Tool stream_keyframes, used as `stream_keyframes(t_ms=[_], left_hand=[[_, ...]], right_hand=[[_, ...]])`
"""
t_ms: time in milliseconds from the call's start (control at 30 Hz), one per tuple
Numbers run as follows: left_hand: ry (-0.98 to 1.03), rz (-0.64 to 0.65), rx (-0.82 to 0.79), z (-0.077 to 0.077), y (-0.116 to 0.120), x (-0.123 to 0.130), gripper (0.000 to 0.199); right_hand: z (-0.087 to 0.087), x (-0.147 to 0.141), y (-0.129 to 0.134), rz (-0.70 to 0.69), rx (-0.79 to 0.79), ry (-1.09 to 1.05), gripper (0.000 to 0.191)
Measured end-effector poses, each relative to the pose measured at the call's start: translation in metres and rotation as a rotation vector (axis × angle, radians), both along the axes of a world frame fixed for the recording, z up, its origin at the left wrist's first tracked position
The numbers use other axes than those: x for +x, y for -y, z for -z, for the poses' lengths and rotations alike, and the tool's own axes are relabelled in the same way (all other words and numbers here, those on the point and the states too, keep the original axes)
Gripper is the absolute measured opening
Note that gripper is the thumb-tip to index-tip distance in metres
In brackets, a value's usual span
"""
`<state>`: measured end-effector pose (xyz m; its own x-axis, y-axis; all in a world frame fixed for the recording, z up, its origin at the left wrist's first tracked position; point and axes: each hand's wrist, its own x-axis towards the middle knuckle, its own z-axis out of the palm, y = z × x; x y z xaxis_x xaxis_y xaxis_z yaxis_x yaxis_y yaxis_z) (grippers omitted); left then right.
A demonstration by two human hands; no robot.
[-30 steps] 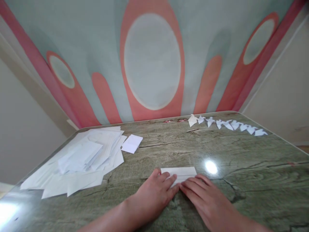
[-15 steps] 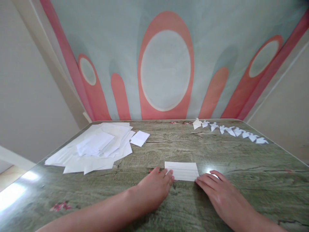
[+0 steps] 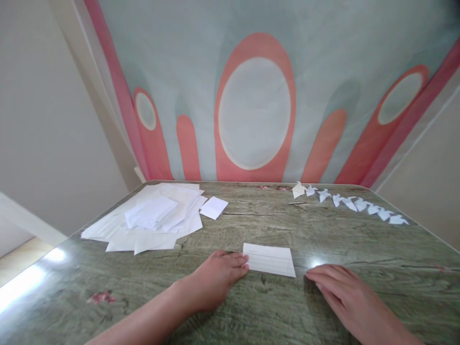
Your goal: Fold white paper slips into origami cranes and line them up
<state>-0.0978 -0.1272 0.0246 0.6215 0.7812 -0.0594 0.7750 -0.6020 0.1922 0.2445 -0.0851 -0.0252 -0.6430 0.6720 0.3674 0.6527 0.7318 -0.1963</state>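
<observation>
A white rectangle of paper (image 3: 269,260) with faint lines across it lies flat on the wood-grain table (image 3: 273,311), slightly skewed. It looks folded, though its layers cannot be made out. At its left edge, the fingertips of my left hand (image 3: 217,278) touch the paper, fingers stretched out and the palm low over the table. My right hand (image 3: 347,292) rests to the right, apart from the paper by a small gap. Its fingers are extended side by side, pointing left, with nothing visible in them.
A loose pile of white paper sheets (image 3: 118,230) covers the table's back left. Beside it lies a small stack of white squares (image 3: 214,207). Folded paper birds (image 3: 349,203) form a slanting row at the back right. A patterned backdrop (image 3: 323,86) stands behind the table.
My right hand has come off the paper's right corner and moved right. The paper has turned slightly, its right end now nearer me. My left hand stays at the left edge. The view has shifted.
</observation>
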Motion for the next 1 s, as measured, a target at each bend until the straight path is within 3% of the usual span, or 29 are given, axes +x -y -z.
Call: stream_keyframes(t_ms=[167, 300, 433, 533, 667, 767, 867, 1000], left_hand=[[0.144, -0.078, -0.05, 0.002, 0.005, -0.005, 0.058], [0.157, -0.035, -0.126, -0.003, 0.008, -0.008, 0.053], [0.109, -0.148, -0.007, -0.007, 0.014, 0.006, 0.056], [0.079, -0.132, -0.015, -0.003, 0.011, 0.022, 0.055], [0.027, -0.094, -0.017, 0.005, -0.011, 0.039, 0.06], [-0.027, -0.091, -0.011, 0.006, -0.035, 0.048, 0.066], [-0.062, -0.088, -0.002, 0.001, -0.055, 0.053, 0.072], [-0.033, -0.046, -0.101, -0.004, -0.065, 0.053, 0.082]], right_hand=[[-0.001, -0.005, -0.018, 0.012, 0.01, -0.021, 0.027], [-0.003, -0.023, -0.03, -0.001, -0.067, -0.029, 0.035], [-0.004, -0.037, -0.037, 0.011, -0.162, -0.044, 0.046], [-0.004, -0.045, -0.041, 0.046, -0.191, -0.07, 0.053], [-0.012, -0.054, -0.046, 0.115, -0.308, -0.06, 0.057], [-0.021, -0.057, -0.052, 0.199, -0.424, -0.064, 0.05], [-0.025, -0.056, -0.059, 0.172, -0.521, -0.087, 0.036], [-0.024, -0.056, -0.059, 0.12, -0.601, -0.147, 0.041]])
